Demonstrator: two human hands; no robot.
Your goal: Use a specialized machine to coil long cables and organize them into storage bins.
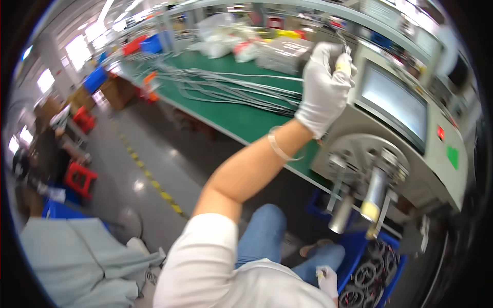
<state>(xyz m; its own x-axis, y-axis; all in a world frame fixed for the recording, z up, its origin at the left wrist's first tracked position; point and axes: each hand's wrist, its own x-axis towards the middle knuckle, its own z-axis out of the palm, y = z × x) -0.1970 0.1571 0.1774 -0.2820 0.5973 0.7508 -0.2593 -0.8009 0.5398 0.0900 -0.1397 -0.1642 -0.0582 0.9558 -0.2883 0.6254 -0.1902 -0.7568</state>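
My left hand point(328, 84), in a white glove, is raised at the machine's upper left corner. Its fingers are closed in a pinch, and a thin grey cord-like piece point(341, 38) rises from them; blur hides its exact kind. Below this hand, the machine's round metal faceplate point(354, 154) carries several rods, one a thick metal cylinder point(374, 192) with a yellowish end. Low beside my leg is my right hand point(327, 281), also gloved, with its fingers curled. Whether it holds anything is too small to make out.
Long grey cables point(231, 84) lie along the green bench point(221, 115), with plastic bags point(221, 38) behind. The machine has a screen point(393, 100). A blue bin point(354, 251) of coiled cables point(365, 275) stands below. Red stools point(80, 179) and a grey cloth point(77, 256) are at left.
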